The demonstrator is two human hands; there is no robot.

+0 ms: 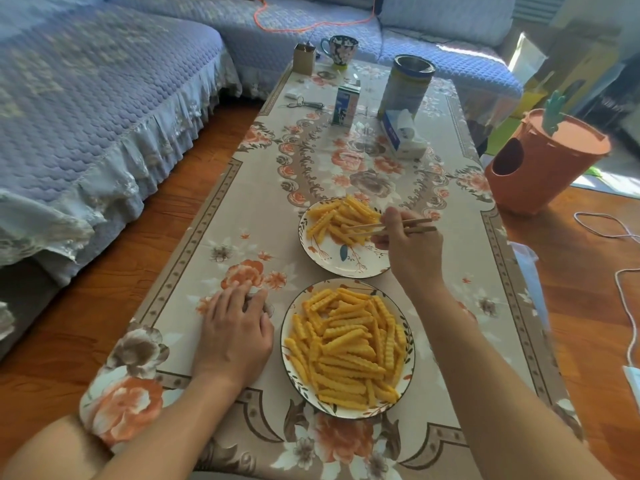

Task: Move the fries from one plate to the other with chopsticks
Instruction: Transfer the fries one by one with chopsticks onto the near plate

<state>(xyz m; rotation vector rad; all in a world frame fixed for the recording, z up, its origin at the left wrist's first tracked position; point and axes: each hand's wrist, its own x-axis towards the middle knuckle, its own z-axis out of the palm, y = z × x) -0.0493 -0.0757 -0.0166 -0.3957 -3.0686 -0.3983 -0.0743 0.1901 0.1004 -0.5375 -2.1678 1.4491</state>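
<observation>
Head view: yellow crinkle-cut fries sit on two plates. Near round white plate with dark rim and leaf print (409, 344) carries the big pile of fries (348, 349), close to the table's near edge. Far round white plate with floral print (341, 263) sits just beyond it, with a smaller pile of fries (337, 218) on its far half; the near half of that plate is bare. Plates are close, rims not touching.

Right hand (410, 247) has fingers curled round a pair of light wooden chopsticks (372, 227), gripped near the back end. Chopsticks lie roughly level, tips pointing left into the far pile. Can't tell whether the tips actually clamp a fry.

Left hand (235, 329) lies flat on the beige floral tablecloth (214, 216) just left of the near plate, fingers straight and slightly spread, holding nothing.

Farther up the table: white-and-blue tissue pack (403, 133), tall metal can (408, 86), small blue-and-white carton (346, 103), dark floral mug (339, 49), small brown box (304, 58), keys (304, 105). Orange plastic bin with lid (540, 162) stands on the wooden floor right of the table. Blue quilted sofa (97, 98) wraps the left and far side
</observation>
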